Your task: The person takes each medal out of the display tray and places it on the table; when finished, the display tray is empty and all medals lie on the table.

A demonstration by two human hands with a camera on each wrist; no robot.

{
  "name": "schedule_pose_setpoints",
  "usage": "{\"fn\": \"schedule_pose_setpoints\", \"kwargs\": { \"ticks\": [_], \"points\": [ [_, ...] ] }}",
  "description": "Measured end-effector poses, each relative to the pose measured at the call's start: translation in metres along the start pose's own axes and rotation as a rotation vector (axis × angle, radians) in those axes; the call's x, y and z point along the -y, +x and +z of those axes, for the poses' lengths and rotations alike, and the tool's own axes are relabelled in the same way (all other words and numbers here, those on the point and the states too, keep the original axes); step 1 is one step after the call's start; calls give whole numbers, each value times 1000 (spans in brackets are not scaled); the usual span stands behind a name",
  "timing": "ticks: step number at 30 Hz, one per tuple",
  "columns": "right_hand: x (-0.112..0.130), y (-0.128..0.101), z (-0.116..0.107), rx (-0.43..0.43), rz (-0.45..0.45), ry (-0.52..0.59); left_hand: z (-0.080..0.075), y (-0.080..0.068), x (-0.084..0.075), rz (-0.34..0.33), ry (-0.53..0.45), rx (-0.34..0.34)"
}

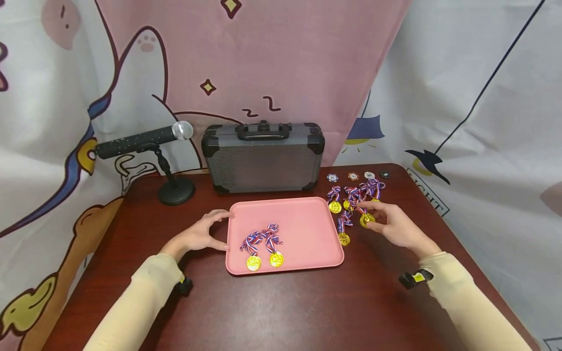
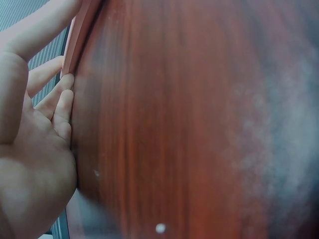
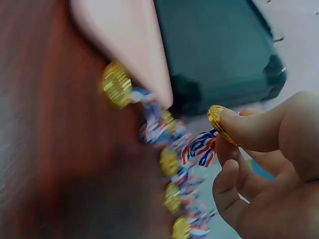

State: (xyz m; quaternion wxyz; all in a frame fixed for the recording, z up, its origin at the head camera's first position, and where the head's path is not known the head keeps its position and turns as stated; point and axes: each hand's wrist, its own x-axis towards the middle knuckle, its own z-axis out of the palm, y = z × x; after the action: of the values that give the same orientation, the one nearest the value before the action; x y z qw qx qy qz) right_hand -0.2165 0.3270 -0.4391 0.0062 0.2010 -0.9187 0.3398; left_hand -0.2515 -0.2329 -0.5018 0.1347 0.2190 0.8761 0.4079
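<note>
My right hand (image 1: 392, 225) pinches a gold medal (image 1: 367, 220) between thumb and fingers, right of the pink tray. In the right wrist view the held medal (image 3: 221, 124) has a red, white and blue ribbon (image 3: 200, 148) bunched beneath it. My left hand (image 1: 199, 235) is at the left rim of the pink tray (image 1: 303, 234), thumb and fingers spread along its edge. Two gold medals, one on the left (image 1: 253, 263) and one on the right (image 1: 276, 259), lie in the tray with their ribbons. Several more medals (image 1: 335, 206) with ribbons lie beside the tray's right edge.
A silver-grey case (image 1: 263, 161) with black corners stands behind the tray. At the back left is a microphone (image 1: 145, 139) on a round-based stand (image 1: 175, 190). Several poker chips (image 1: 353, 176) sit along the back right of the dark wooden table (image 1: 298, 312). Printed cloth hangs behind.
</note>
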Motion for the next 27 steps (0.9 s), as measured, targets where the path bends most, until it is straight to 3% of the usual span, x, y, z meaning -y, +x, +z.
{"fn": "schedule_pose_setpoints", "kwargs": {
  "ticks": [7,15,27],
  "points": [
    [-27,-9,24,50,-28,-80,0,-1,0,-6,-3,1],
    [-25,-9,35,45,-65,-207,1,-2,-1,-4,-11,9],
    [-17,-7,32,35,-110,-280,-1,0,0,6,-12,12]
  ]
}}
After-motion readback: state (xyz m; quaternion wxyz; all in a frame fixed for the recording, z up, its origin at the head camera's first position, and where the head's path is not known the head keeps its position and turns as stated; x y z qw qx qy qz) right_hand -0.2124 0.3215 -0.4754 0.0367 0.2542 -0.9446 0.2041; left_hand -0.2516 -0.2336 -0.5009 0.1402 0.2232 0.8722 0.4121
